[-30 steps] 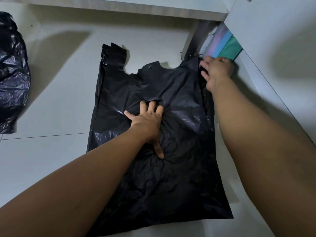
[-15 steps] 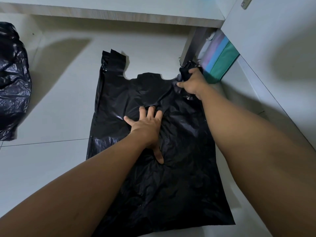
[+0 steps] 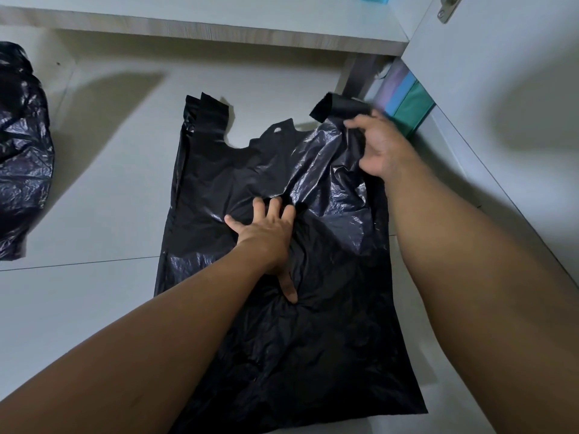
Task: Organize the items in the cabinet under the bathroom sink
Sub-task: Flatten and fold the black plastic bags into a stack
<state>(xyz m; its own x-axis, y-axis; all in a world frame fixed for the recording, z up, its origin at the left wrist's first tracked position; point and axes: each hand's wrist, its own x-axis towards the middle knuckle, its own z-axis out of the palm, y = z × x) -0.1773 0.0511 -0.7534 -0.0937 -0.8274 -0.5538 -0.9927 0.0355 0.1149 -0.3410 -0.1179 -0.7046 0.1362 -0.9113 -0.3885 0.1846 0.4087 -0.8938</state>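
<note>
At the far left edge, a crumpled glossy black plastic bag (image 3: pixel 22 158) sits bunched up on the pale tiled floor (image 3: pixel 94 198), well apart from the rest. A thin dark grout line crosses the floor from the left edge towards the middle.

In the middle lies the large black plastic carrier bag with cut-out handles (image 3: pixel 266 339), spread mostly flat on the floor with its open, handled end pointing away from the person. Its left handle strip (image 3: pixel 206 117) lies flat on the tiles, and a small round hole shows in the tab between the two handles.

The left hand (image 3: pixel 266 236) rests palm down on the centre of this bag, fingers spread and thumb stretched back towards the person, pressing the plastic flat rather than gripping anything.

Further right, the right hand (image 3: pixel 379 145) pinches the bag's right handle strip (image 3: pixel 338 109) between thumb and fingers, holding that corner lifted off the floor so the plastic below it rises in shiny folds.

Just beyond that hand, a stack of folded pastel purple, blue and green items (image 3: pixel 407 98) stands at the foot of the white cabinet (image 3: pixel 501 89), whose pale base board (image 3: pixel 203 21) runs across the top.
</note>
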